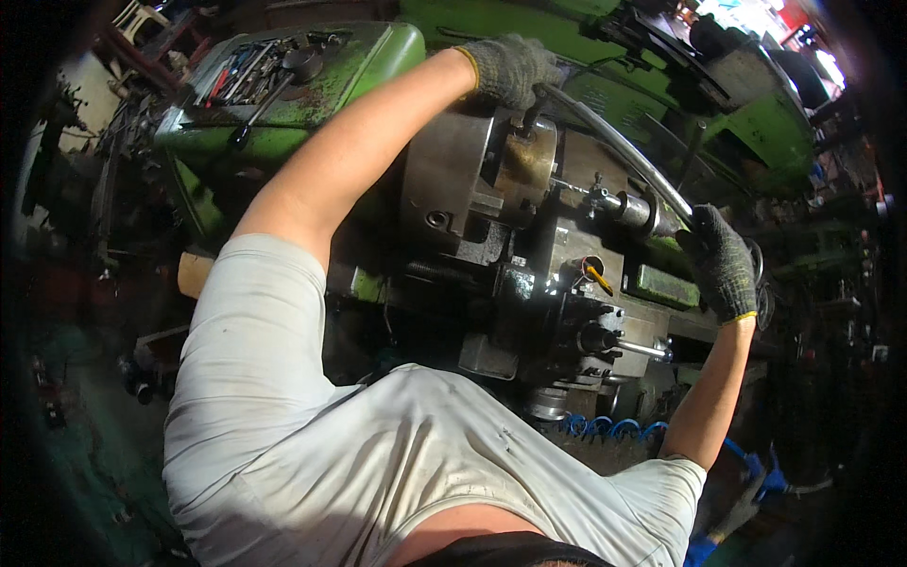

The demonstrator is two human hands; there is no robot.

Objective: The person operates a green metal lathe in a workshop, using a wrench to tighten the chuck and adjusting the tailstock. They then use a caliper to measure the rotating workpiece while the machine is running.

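Note:
My left hand [515, 72], in a dark knitted glove with a yellow cuff, is closed around the upper end of a long steel bar [619, 144], above the lathe chuck. My right hand [723, 266], gloved alike, grips the bar's lower right end. The bar slants across the far side of the lathe. Under my left hand, the large round lathe chuck [442, 180] has a brownish metal cylinder [527, 163] at its right face. Where the bar's left end meets the chuck is partly hidden by the glove.
The tailstock [642, 214] points at the chuck from the right. Nearer me are the tool post [574, 255], a small can with a yellow-handled tool [597, 276] and a carriage lever [642, 350]. Loose hand tools [248, 74] lie on the green headstock [364, 71]. A blue coiled hose [624, 427] hangs below.

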